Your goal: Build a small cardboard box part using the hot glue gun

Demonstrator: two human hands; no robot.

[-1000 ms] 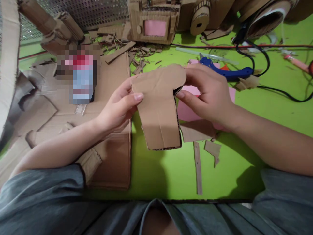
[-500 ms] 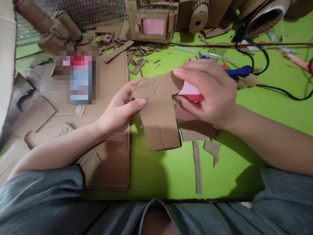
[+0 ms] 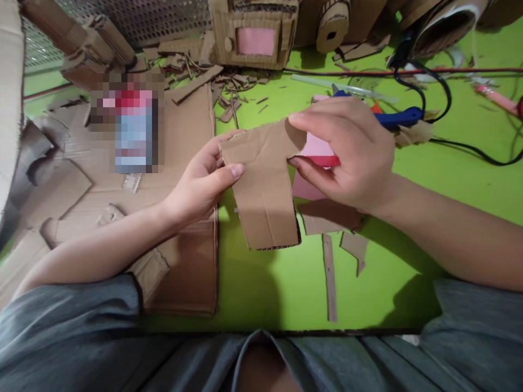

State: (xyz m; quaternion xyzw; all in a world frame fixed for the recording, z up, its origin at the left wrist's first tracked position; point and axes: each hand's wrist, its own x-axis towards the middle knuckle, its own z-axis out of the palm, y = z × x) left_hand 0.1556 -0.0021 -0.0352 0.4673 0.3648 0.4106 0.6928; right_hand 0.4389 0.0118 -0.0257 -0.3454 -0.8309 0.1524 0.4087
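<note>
I hold a T-shaped piece of brown cardboard (image 3: 265,185) above the green table. My left hand (image 3: 200,182) pinches its left arm, thumb on top. My right hand (image 3: 347,152) is closed on its right arm, index finger over the upper edge and thumb under the notch. Behind the right hand lies pink paper (image 3: 312,163) with a red strip showing between the fingers. The blue glue gun (image 3: 392,117) lies just beyond the right hand.
A large flat cardboard sheet (image 3: 180,141) covers the table's left side. Cardboard scraps (image 3: 329,275) lie near the front. A cardboard model with a pink window (image 3: 255,38) stands at the back. Black cables (image 3: 441,103) run at the right.
The right hand shifted its hold: its index finger came over the top of the cardboard's right arm, and the piece tilted slightly. Over the last half second almost nothing moved.
</note>
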